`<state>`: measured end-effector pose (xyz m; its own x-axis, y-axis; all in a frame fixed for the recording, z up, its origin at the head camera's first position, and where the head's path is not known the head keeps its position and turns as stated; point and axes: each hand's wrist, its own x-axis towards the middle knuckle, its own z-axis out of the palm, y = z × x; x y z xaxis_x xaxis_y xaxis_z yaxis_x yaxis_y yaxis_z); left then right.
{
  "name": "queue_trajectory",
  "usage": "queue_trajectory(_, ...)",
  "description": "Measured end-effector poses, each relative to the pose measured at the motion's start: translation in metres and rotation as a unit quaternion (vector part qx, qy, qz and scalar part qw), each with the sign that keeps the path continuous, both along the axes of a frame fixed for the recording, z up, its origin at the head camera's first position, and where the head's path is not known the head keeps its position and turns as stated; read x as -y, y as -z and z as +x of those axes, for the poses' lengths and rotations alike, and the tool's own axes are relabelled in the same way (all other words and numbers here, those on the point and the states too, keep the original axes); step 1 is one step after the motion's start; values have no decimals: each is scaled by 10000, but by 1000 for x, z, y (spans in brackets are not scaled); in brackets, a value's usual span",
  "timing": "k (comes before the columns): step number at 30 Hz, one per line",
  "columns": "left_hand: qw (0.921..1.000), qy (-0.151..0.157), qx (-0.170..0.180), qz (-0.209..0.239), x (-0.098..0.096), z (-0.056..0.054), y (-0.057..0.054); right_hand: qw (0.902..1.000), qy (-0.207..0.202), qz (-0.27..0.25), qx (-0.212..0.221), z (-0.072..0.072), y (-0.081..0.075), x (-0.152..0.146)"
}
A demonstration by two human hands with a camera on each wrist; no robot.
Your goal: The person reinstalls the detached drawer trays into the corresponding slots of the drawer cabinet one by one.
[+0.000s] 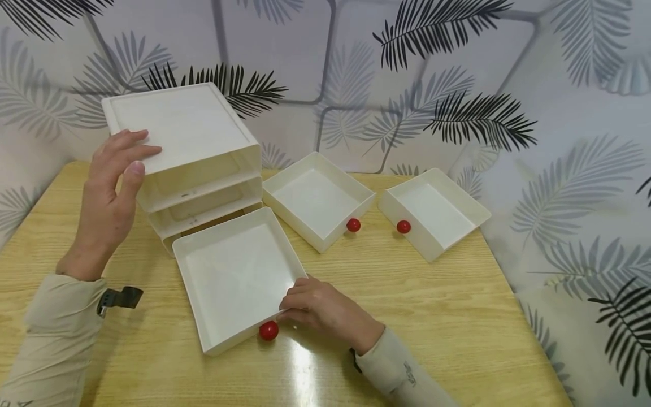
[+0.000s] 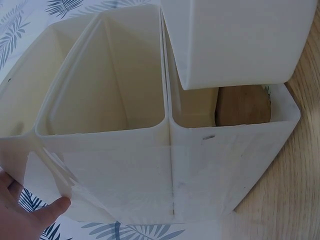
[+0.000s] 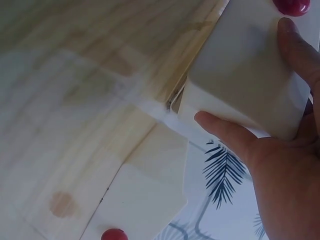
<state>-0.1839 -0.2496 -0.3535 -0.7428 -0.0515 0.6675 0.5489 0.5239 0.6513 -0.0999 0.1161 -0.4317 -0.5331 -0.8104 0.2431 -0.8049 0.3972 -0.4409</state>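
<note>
White drawer (image 1: 239,271) held at the mouth of the white cabinet's (image 1: 183,121) bottom slot
Right hand (image 1: 328,311) pinches its front right corner, beside the red knob (image 1: 268,330), seemingly to control its angle; left hand (image 1: 109,192) lies with fingers extended over the cabinet's top left edge, gripping nothing, probably steadying it, while two other drawers (image 1: 317,195) sit aside on the table (image 1: 458,322)

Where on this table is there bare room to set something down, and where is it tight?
The widest bare patch of table lies right of the right hand, in front of the rightmost drawer. Another lies between the left hand and the table's left edge. Crowded: where the cabinet, gripped drawer and middle drawer stand close together.
</note>
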Motion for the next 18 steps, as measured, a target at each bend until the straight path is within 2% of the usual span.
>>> queue_trajectory(18,10000,-8,-49,25,-4,4,-2,9999,67,-18,85,-4,3,6)
